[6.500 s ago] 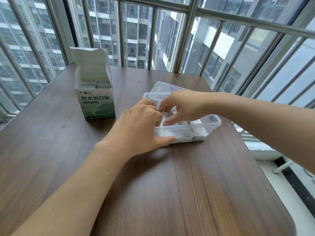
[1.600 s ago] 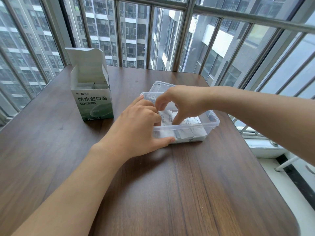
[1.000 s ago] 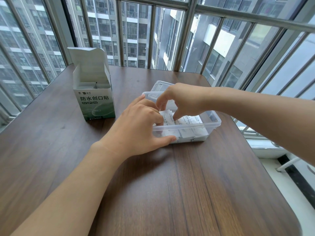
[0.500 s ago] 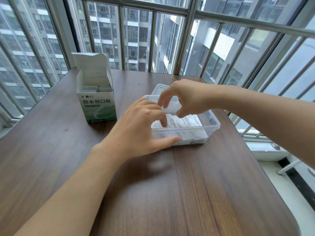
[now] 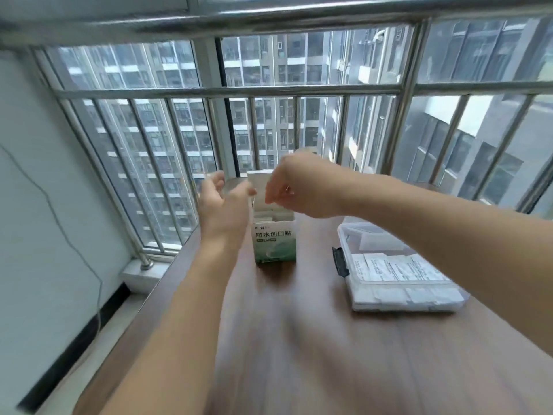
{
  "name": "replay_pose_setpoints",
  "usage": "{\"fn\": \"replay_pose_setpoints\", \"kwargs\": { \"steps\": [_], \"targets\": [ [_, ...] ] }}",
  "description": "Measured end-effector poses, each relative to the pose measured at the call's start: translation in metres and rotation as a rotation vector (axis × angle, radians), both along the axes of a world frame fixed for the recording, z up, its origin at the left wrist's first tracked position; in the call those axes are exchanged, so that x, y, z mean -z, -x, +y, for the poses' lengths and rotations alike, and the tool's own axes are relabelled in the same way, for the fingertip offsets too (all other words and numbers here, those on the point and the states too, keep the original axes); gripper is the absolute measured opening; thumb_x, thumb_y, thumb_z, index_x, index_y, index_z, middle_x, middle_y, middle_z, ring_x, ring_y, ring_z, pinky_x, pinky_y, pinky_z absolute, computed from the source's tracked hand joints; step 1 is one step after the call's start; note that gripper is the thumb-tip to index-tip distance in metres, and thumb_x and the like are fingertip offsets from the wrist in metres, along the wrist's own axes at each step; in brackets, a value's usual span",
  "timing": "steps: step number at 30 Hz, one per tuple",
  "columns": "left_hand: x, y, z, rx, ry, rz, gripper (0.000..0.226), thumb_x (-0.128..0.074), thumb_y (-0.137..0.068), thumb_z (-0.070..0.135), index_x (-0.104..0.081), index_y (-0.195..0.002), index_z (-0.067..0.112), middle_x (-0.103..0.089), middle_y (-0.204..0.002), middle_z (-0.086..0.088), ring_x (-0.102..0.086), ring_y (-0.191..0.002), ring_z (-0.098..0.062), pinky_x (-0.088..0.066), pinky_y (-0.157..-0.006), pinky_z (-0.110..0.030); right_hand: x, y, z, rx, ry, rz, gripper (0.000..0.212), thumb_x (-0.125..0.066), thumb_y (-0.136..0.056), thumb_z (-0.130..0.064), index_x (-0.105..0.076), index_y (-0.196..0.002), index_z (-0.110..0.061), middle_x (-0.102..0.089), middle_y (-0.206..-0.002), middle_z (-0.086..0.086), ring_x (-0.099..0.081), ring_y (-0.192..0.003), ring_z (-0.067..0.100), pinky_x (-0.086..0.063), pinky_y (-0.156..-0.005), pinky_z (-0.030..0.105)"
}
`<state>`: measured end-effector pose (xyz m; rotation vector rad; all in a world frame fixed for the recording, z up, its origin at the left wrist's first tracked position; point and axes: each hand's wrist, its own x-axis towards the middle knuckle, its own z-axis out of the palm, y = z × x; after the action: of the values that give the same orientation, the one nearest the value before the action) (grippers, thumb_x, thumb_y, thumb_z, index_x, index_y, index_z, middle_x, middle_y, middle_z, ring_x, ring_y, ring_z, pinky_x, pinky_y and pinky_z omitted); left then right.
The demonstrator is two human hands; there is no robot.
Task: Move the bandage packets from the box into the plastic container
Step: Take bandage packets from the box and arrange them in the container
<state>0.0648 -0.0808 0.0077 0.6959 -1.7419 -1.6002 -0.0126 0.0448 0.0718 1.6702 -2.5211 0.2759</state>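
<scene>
One box (image 5: 274,241) stands upright at the centre of the frame on the dark wooden table (image 5: 299,354), its lid flap raised and a few white packets showing inside its open top. Both hands are up at that opening. The left hand (image 5: 223,205) sits just left of the box with fingers spread and relaxed, gripping nothing. The right hand (image 5: 299,187) hangs over the box top, fingers curled downward toward the flap; motion blur makes it hard to say whether it pinches anything. One clear plastic container (image 5: 398,271) lies at the right of the frame, well apart from the box, with its black latch (image 5: 339,262) on the left end. Bandage packets (image 5: 395,266) lie flat inside it, about four side by side on top, with more beneath. Metal window bars (image 5: 227,91) fill the upper frame.
</scene>
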Motion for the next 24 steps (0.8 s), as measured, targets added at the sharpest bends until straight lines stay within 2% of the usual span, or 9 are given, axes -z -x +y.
{"fn": "replay_pose_setpoints", "kwargs": {
  "steps": [3, 5, 7, 10, 13, 16, 18, 20, 24],
  "targets": [
    [0.016, 0.012, -0.006, 0.167, 0.049, -0.176, 0.075, -0.068, -0.087, 0.027, -0.033, -0.153, 0.023, -0.045, -0.151, 0.002, -0.045, -0.134, -0.017, -0.039, -0.107, -0.035, 0.007, 0.001, -0.023, 0.083, -0.224, 0.1, 0.027, -0.063, -0.094, -0.005, -0.062, -0.069, -0.016, -0.061, -0.075, -0.002, -0.062, -0.076, 0.017, -0.054, -0.075, 0.028],
    [0.029, 0.021, -0.005, 0.246, 0.027, -0.189, 0.061, -0.06, -0.096, 0.022, -0.036, -0.151, 0.017, -0.056, -0.141, -0.003, -0.058, -0.119, -0.017, -0.048, -0.094, -0.028, 0.007, 0.005, -0.031, 0.108, -0.258, 0.13, 0.038, -0.062, -0.091, -0.002, -0.046, -0.06, -0.018, -0.047, -0.067, -0.003, -0.05, -0.064, 0.013, -0.047, -0.067, 0.028],
    [0.044, 0.028, 0.001, 0.276, 0.061, -0.163, 0.034, -0.048, -0.1, 0.019, -0.053, -0.133, 0.014, -0.07, -0.119, -0.01, -0.069, -0.103, -0.028, -0.055, -0.076, -0.03, 0.008, 0.011, -0.034, 0.157, -0.3, 0.108, 0.037, -0.058, -0.092, -0.004, -0.043, -0.06, -0.015, -0.044, -0.067, -0.001, -0.045, -0.059, 0.014, -0.043, -0.063, 0.029],
    [0.06, 0.027, 0.01, 0.255, 0.054, -0.13, 0.033, -0.037, -0.093, 0.026, -0.064, -0.114, 0.027, -0.075, -0.105, -0.004, -0.07, -0.1, -0.029, -0.058, -0.084, -0.047, 0.015, 0.017, -0.041, 0.218, -0.387, 0.08, 0.02, -0.059, -0.09, -0.015, -0.064, -0.073, -0.008, -0.054, -0.066, 0.003, -0.048, -0.061, 0.021, -0.042, -0.052, 0.028],
    [0.056, 0.018, 0.018, 0.214, -0.027, -0.096, 0.034, -0.036, -0.098, 0.017, -0.063, -0.11, 0.033, -0.073, -0.107, -0.002, -0.069, -0.101, -0.022, -0.055, -0.089, -0.045, 0.022, 0.023, -0.044, 0.202, -0.406, 0.002, 0.03, -0.062, -0.084, -0.032, -0.08, -0.103, -0.016, -0.077, -0.085, 0.004, -0.064, -0.064, 0.021, -0.053, -0.055, 0.029],
    [0.054, 0.015, 0.023, 0.199, -0.095, -0.048, 0.033, -0.038, -0.1, 0.013, -0.064, -0.107, 0.031, -0.073, -0.107, -0.008, -0.069, -0.101, -0.027, -0.056, -0.085, -0.042, 0.024, 0.021, -0.044, 0.214, -0.367, -0.036, 0.023, -0.067, -0.082, -0.025, -0.081, -0.097, -0.015, -0.079, -0.084, 0.005, -0.076, -0.077, 0.022, -0.062, -0.064, 0.032],
    [0.056, 0.015, 0.022, 0.187, -0.119, -0.021, 0.031, -0.04, -0.099, 0.016, -0.065, -0.108, 0.03, -0.073, -0.107, -0.009, -0.069, -0.103, -0.028, -0.056, -0.085, -0.042, 0.029, 0.022, -0.047, 0.221, -0.318, -0.054, 0.016, -0.072, -0.079, -0.013, -0.081, -0.092, -0.012, -0.078, -0.081, 0.008, -0.074, -0.066, 0.02, -0.064, -0.062, 0.037],
    [0.061, 0.015, 0.02, 0.187, -0.112, -0.009, 0.026, -0.041, -0.094, 0.029, -0.064, -0.104, 0.036, -0.07, -0.111, -0.008, -0.066, -0.108, -0.029, -0.054, -0.095, -0.051, 0.033, 0.024, -0.047, 0.223, -0.283, -0.098, 0.009, -0.074, -0.079, -0.007, -0.081, -0.085, -0.009, -0.076, -0.074, 0.009, -0.064, -0.057, 0.018, -0.064, -0.065, 0.04],
    [0.076, 0.019, 0.016, 0.187, -0.1, 0.002, 0.035, -0.039, -0.079, 0.051, -0.062, -0.104, 0.044, -0.066, -0.117, -0.007, -0.063, -0.112, -0.027, -0.049, -0.101, -0.058, 0.03, 0.025, -0.043, 0.202, -0.197, -0.224, 0.009, -0.082, -0.078, -0.01, -0.082, -0.083, -0.016, -0.072, -0.076, -0.002, -0.056, -0.064, 0.006, -0.057, -0.062, 0.023]
  ]
}}
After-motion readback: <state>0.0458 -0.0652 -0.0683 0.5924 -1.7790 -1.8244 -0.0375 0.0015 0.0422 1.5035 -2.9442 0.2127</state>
